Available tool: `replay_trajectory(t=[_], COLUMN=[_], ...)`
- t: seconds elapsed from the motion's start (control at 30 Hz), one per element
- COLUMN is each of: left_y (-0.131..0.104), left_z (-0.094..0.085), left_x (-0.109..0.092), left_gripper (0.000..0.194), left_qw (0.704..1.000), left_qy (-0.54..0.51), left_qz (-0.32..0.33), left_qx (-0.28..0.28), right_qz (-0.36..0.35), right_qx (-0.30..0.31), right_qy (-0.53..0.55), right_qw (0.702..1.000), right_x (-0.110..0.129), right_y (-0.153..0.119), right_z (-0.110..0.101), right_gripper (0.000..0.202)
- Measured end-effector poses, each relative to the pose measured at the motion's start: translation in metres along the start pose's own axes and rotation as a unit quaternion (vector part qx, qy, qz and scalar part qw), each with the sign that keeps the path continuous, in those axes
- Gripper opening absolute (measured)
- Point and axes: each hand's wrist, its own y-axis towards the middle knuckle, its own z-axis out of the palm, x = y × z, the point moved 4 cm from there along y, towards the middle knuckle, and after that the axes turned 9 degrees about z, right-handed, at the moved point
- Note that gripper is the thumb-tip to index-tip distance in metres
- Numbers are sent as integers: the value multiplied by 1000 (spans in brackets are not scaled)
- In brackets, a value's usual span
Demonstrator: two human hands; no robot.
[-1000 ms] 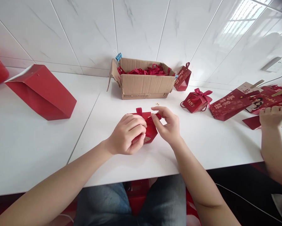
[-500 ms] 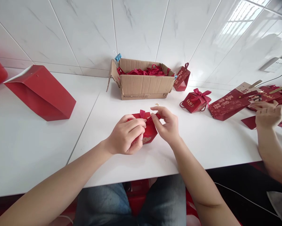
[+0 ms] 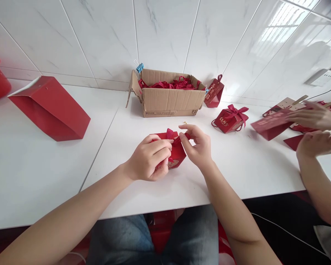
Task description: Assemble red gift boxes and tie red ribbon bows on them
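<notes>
A small red gift box (image 3: 178,154) with a gold print on its front sits on the white table before me, partly covered by my hands. On its top lies a dark red ribbon (image 3: 170,134), tied or looped. My left hand (image 3: 151,156) is closed over the left side of the box, its fingertips pinching the ribbon near the middle. My right hand (image 3: 197,145) pinches a loop of the same ribbon between thumb and forefinger at the box's right side. How the ribbon crosses under the fingers is hidden.
Behind stands a cardboard box (image 3: 172,101) full of red ribbons. Finished-looking red boxes stand right of it, one with a bow (image 3: 230,118). A larger red carton (image 3: 55,110) lies left. At right, a co-worker's hands (image 3: 317,143) handle a red box (image 3: 273,123).
My hands stay almost in place on the ribbon. At right, the co-worker's hand and the long red box have moved, both blurred. The view has shifted slightly.
</notes>
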Motion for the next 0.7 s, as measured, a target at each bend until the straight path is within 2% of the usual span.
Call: replay_trajectory(t=[0.1, 0.2, 0.3, 0.37, 0.47, 0.53, 0.6, 0.7], left_y=[0, 1, 1, 0, -4, -7, -8, -8], left_z=[-4, -14, -23, -26, -19, -9, -1, 5], left_x=[-3, -4, 4, 14, 31, 40, 43, 43], left_gripper=[4, 8, 17, 16, 17, 26, 31, 26], left_qw=[1000, 995, 974, 953, 910, 865, 822, 783], left_qy=[-5, -29, -63, -75, -145, -242, -335, -419], left_qz=[-2, -28, -114, -195, -329, -404, -439, -448], left_qx=[-27, -94, -185, -222, -206, -174, -135, -102], right_qz=[-12, -21, -32, -42, -52, -55, -58, -65], right_qx=[3, 19, 70, 117, 166, 180, 185, 189], right_qy=[-5, -10, -10, -12, -28, -39, -42, -39], right_qw=[1000, 1000, 997, 992, 984, 981, 980, 979], right_x=[2, 4, 6, 7, 7, 7, 8, 9], right_y=[0, 1, 1, 0, -2, -3, -4, -4], right_z=[-3, -5, -4, -2, 2, 3, 4, 4], right_gripper=[17, 19, 24, 29, 29, 28, 27, 27])
